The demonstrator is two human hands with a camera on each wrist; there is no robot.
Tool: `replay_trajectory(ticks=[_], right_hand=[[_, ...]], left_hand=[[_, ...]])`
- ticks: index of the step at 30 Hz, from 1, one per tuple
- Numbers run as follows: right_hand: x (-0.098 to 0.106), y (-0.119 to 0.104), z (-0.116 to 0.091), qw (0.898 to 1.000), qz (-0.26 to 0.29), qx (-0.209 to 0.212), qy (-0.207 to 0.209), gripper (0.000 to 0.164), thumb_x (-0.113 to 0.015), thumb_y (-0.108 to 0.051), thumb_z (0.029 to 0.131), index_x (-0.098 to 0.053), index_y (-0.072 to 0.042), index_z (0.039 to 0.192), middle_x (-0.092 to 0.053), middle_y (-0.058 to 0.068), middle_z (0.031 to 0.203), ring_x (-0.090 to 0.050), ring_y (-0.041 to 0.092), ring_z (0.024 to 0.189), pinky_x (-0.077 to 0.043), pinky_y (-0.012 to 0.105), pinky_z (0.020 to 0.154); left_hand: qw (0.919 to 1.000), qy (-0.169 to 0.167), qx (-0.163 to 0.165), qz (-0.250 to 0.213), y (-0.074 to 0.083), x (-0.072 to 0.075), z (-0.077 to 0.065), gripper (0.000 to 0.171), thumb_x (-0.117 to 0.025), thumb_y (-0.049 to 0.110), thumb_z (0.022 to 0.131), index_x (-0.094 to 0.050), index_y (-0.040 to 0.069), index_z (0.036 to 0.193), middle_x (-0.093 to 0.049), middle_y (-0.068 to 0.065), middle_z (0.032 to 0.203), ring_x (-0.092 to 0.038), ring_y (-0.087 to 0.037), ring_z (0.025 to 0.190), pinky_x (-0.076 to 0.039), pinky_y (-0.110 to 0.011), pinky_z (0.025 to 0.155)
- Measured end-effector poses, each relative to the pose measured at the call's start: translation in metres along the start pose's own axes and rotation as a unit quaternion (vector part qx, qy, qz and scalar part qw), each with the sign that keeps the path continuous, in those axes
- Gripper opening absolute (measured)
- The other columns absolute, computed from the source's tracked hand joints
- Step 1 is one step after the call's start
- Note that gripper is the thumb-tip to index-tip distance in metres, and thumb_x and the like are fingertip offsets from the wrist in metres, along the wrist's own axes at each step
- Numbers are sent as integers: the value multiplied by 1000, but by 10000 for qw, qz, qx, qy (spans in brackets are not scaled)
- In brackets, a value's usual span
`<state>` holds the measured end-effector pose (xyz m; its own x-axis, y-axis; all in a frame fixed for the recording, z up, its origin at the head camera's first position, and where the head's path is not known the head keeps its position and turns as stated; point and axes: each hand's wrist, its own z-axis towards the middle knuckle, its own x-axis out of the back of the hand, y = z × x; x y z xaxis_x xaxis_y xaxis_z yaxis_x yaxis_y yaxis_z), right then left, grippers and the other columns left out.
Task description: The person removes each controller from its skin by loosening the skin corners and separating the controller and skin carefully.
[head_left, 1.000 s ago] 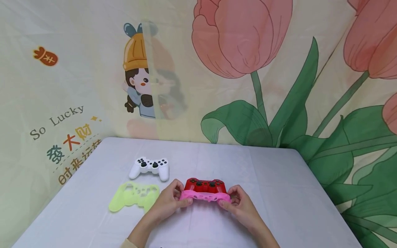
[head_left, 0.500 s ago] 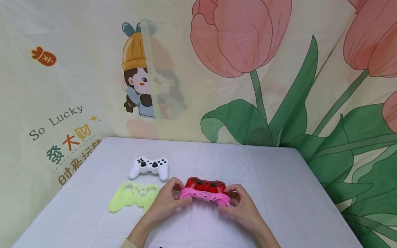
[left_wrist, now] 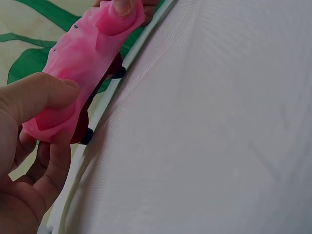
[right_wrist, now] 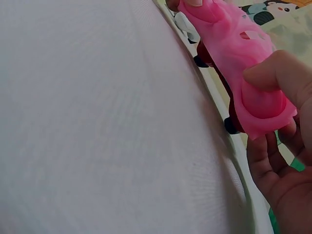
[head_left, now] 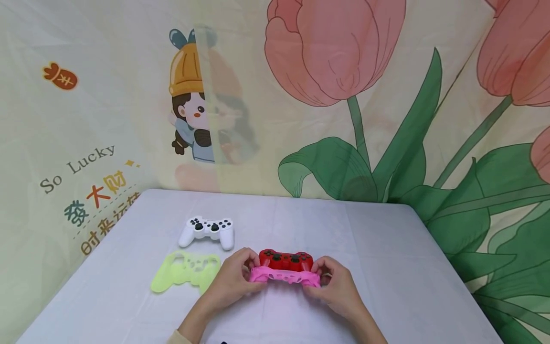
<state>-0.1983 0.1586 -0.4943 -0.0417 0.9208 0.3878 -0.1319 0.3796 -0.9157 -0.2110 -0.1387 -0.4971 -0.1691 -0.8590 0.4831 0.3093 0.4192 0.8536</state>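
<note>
A red game controller [head_left: 285,259] with dark sticks and buttons faces up in the head view. A soft pink silicone controller cover [head_left: 284,275] is stretched over its near side and handles, leaving the far part bare. My left hand [head_left: 235,278] pinches the left end of cover and controller, thumb pressing on the covered handle [left_wrist: 54,117]. At the other end, my right hand [head_left: 338,286] grips likewise, its thumb [right_wrist: 268,75] on the pink-covered handle. Both wrist views show the cover's smooth underside, with the red body peeking out along one edge.
Behind my left hand lies a pale green controller cover [head_left: 174,277], flat on the white-clothed table [head_left: 412,296] and partly hidden by that hand. Farther back is a white controller [head_left: 207,231]. A printed cloth [head_left: 240,81] with tulips hangs beyond the table's far edge.
Both hands keep their hold. The controller and cover rose slightly, then came down a little and tilted more level. My right thumb has shifted under the cover's near edge in the head view.
</note>
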Motion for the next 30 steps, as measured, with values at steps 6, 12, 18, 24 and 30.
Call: replay_trajectory(ticks=[6, 12, 18, 24, 30], right_hand=[[0, -3, -2, 9995, -311, 8, -24, 42, -97, -1, 67, -66, -17, 90, -62, 0, 89, -59, 17, 85, -55, 22, 71], [-1, -5, -3, 9984, -512, 216, 131, 43, -98, 0, 65, -65, -18, 86, -61, -2, 84, -58, 14, 81, -54, 22, 69], [-3, -8, -3, 9983, -514, 105, 254, 43, -98, 0, 65, -65, -19, 83, -61, -3, 82, -58, 14, 80, -54, 22, 68], [-4, -9, -3, 9984, -449, 14, 341, 41, -99, -2, 67, -65, -17, 83, -60, -1, 80, -57, 15, 76, -52, 22, 63], [-3, -10, -3, 9983, -436, -105, 370, 40, -101, -7, 68, -67, -17, 85, -61, 0, 80, -57, 15, 75, -52, 21, 62]], left_hand=[[9999, -99, -47, 68, 1, 0, 0, 43, -97, 12, 75, -60, 23, 95, -58, 3, 89, -61, -13, 80, -58, -26, 66], [9999, -47, -41, 136, 4, 0, 0, 44, -97, 12, 74, -59, 24, 93, -57, 4, 87, -60, -12, 78, -56, -26, 61], [9996, 82, 76, 241, 4, 0, 0, 41, -96, 14, 74, -60, 25, 92, -57, 6, 84, -61, -11, 76, -55, -26, 64], [9988, 234, 210, 378, 3, -3, 0, 40, -97, 16, 74, -61, 26, 90, -56, 7, 81, -58, -10, 75, -51, -24, 64], [9986, 256, 342, 301, 3, -3, 0, 40, -97, 17, 74, -61, 26, 90, -57, 6, 80, -58, -11, 75, -50, -24, 64]])
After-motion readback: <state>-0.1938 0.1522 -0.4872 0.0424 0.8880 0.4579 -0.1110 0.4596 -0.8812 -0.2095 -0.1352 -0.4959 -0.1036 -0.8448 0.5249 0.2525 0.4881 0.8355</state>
